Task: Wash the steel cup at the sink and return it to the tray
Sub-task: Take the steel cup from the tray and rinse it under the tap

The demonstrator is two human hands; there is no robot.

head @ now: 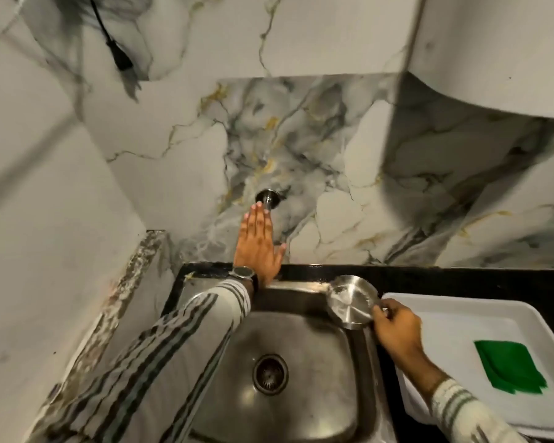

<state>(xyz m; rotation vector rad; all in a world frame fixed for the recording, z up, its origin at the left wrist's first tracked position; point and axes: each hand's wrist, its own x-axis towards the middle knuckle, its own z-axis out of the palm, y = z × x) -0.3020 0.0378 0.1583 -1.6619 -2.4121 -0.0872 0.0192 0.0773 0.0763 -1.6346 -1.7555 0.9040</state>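
The steel cup (351, 300) is tipped on its side over the sink's back right corner, its round bottom facing me. My right hand (397, 330) grips it at its lower right edge. My left hand (259, 244) is stretched up toward the wall with flat, spread fingers, its fingertips at the chrome tap fitting (268, 197); the tap's spout is hidden behind the hand. The steel sink (301, 362) lies below, with its drain (270, 374) in the middle. The white tray (454, 327) rests on the counter to the right of the sink.
A green cloth (510, 367) lies in the tray. A black counter edge (461, 278) runs behind sink and tray. Marble wall rises behind, with a black cable (117, 55) hanging at upper left. A white cabinet (499, 49) overhangs at upper right.
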